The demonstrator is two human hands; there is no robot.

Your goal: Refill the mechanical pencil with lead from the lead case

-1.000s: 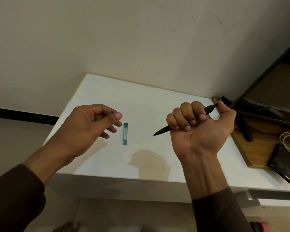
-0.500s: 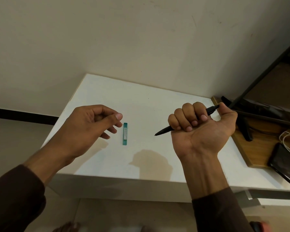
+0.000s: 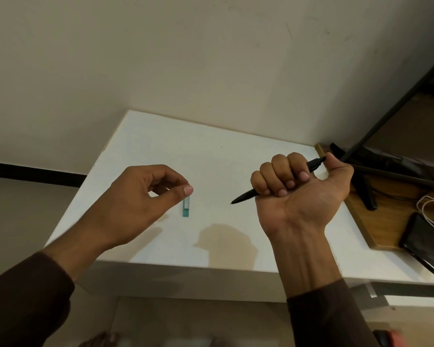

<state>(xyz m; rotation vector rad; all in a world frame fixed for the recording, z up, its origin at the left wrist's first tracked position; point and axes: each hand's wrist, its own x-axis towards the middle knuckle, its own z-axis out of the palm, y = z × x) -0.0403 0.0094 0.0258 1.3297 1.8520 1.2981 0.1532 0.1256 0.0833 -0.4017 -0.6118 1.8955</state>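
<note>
My right hand is a fist above the white table, shut on the black mechanical pencil. The pencil's tip points down-left and its rear end sticks out by my thumb. The teal lead case lies flat on the table, left of the pencil tip. My left hand hovers just left of the case, fingers curled, thumb and forefinger tips pinched together over the case's far end. Whether anything thin sits in that pinch is not visible.
A wooden board at the right carries a black stand, a dark phone and a white cable. The table's front edge runs just below my wrists; the wall is close behind.
My left hand has shifted right, and its thumb now covers the case's far end. The right hand and the pencil have barely moved.
</note>
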